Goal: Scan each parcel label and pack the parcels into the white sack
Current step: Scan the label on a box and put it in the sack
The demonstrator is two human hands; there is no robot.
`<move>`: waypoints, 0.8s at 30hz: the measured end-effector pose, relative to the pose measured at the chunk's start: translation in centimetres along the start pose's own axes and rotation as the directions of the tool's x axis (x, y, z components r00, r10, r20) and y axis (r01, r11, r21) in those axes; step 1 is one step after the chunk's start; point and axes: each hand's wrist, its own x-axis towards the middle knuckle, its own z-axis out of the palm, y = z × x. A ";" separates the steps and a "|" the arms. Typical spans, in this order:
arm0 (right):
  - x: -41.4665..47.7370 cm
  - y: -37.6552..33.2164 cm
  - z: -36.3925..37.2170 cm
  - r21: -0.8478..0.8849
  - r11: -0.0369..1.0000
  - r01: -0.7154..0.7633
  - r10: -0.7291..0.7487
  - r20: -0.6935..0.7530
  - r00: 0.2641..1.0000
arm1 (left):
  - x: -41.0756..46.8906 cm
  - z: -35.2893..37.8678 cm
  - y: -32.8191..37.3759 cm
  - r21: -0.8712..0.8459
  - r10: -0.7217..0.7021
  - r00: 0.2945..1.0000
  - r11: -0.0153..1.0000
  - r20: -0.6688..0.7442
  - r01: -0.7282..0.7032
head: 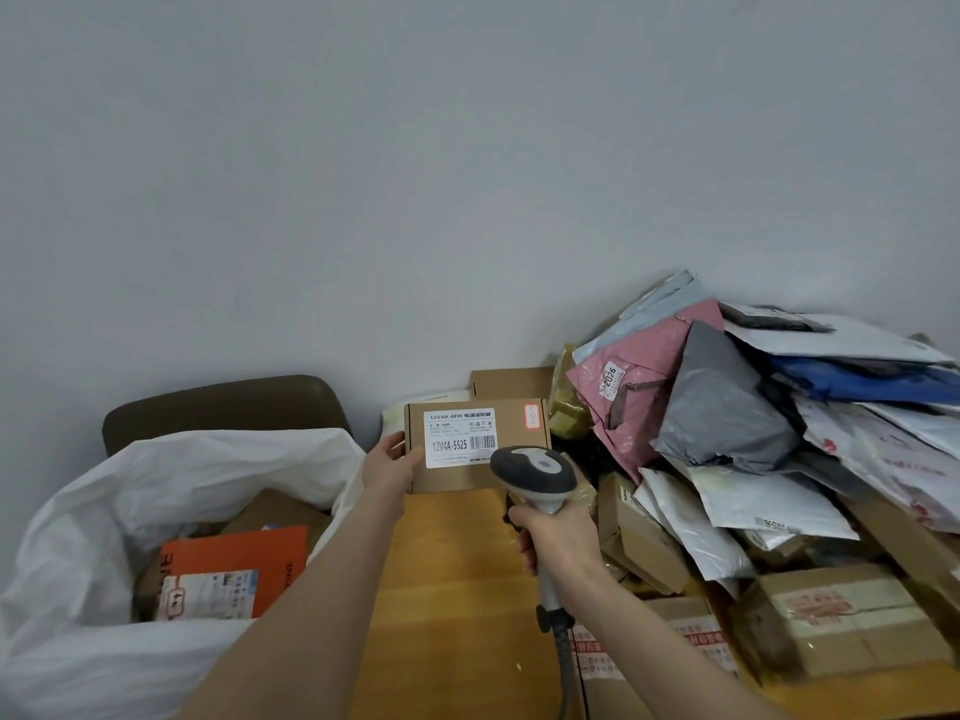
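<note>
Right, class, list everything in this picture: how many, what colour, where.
cardboard box: one, brown with white label, held above the table
barcode scanner: one, grey and white, pointed toward the box
white sack: one, white, open, at left
orange parcel: one, orange, inside the sack
parcel pile: many, pink, grey, blue, white mailers and brown cartons, on the table at right
table: one, tan wood, under the hands
chair: one, dark brown, behind the sack
left hand: grips the box's left edge
right hand: grips the scanner's handle
</note>
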 end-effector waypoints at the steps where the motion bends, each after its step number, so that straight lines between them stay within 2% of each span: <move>1: 0.0 0.0 -0.1 0.002 1.000 0.001 -0.001 0.003 1.000 | 0.0 0.1 0.0 0.002 0.001 1.000 1.000 0.001 -0.001; 10: 0.6 -0.1 0.0 0.076 0.997 0.006 -0.009 0.043 0.999 | -0.7 -0.2 0.1 -0.014 0.001 1.000 1.000 0.004 -0.001; 14: 1.9 -0.7 0.8 0.108 0.994 0.002 -0.008 0.058 0.998 | -1.5 -2.1 -0.1 0.020 -0.002 0.999 1.000 -0.036 0.003; 19: 3.2 -1.3 4.9 0.110 0.994 0.004 -0.022 0.159 0.987 | -2.6 -7.5 -1.1 0.043 -0.026 0.988 0.999 -0.155 0.033; 24: 2.9 -1.8 11.2 0.086 0.996 -0.034 0.010 0.268 0.963 | -2.1 -16.7 -2.4 0.041 -0.050 0.953 0.997 -0.298 0.065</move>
